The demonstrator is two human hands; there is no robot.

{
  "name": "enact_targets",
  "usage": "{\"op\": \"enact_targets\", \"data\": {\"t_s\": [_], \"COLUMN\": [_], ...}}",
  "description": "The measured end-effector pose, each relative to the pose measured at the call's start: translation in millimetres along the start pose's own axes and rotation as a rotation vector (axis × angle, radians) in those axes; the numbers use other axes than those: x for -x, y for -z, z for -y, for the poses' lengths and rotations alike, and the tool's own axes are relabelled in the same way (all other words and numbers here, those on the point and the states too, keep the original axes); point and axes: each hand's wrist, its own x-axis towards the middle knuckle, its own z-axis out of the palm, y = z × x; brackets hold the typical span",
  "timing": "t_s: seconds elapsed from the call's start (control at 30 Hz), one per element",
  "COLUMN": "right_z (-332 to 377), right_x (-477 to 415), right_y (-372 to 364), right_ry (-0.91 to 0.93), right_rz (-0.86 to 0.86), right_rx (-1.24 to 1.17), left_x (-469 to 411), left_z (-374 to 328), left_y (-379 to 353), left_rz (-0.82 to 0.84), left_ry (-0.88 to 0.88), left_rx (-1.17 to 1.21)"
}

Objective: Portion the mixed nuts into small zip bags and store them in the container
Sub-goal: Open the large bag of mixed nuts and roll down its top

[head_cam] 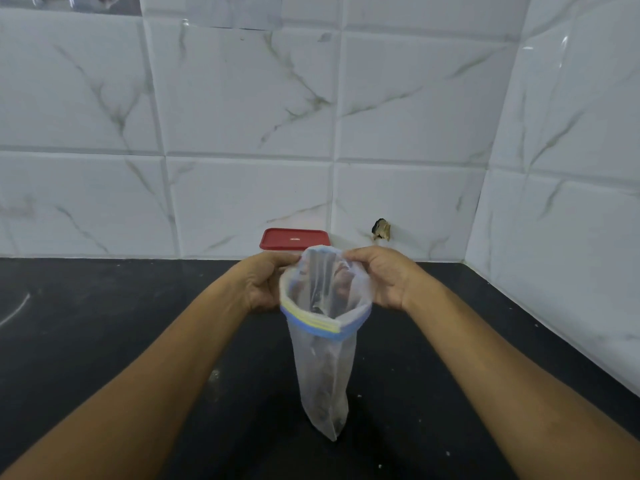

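Above the middle of the black tabletop [104, 323], a clear zip bag [323, 362] with a blue-and-yellow seal strip [322, 328] was held upright with its mouth spread wide, its rim pinched at 9 o'clock by the curled fingers of the left hand [263, 282] and at 3 o'clock by those of the right hand [384, 277]. Dark shapes [321, 396] were seen through the plastic but could not be identified. At 12 o'clock beyond the bag, a red-lidded container [294, 240] was seen beside the tiled wall [242, 116].
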Motion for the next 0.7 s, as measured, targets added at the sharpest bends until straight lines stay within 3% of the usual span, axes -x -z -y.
{"op": "enact_targets", "data": {"t_s": [0.2,0.33,0.43,0.57,0.7], "right_z": [8,10,10,12,14], "right_x": [30,34,27,16,15], "right_y": [12,9,7,1,-5], "right_ry": [0.116,0.104,0.121,0.122,0.155], "right_rz": [-0.119,-0.169,-0.128,-0.033,0.022], "right_rx": [0.731,0.952,0.797,0.363,0.190], "left_x": [2,12,12,8,6], "left_z": [0,1,-1,-7,-11], "left_y": [24,22,17,1,-9], "left_rz": [-0.045,-0.144,-0.178,-0.036,0.027], "left_ry": [-0.136,-0.239,-0.234,-0.163,-0.186], "left_rx": [-0.354,-0.624,-0.580,-0.230,-0.149]}}
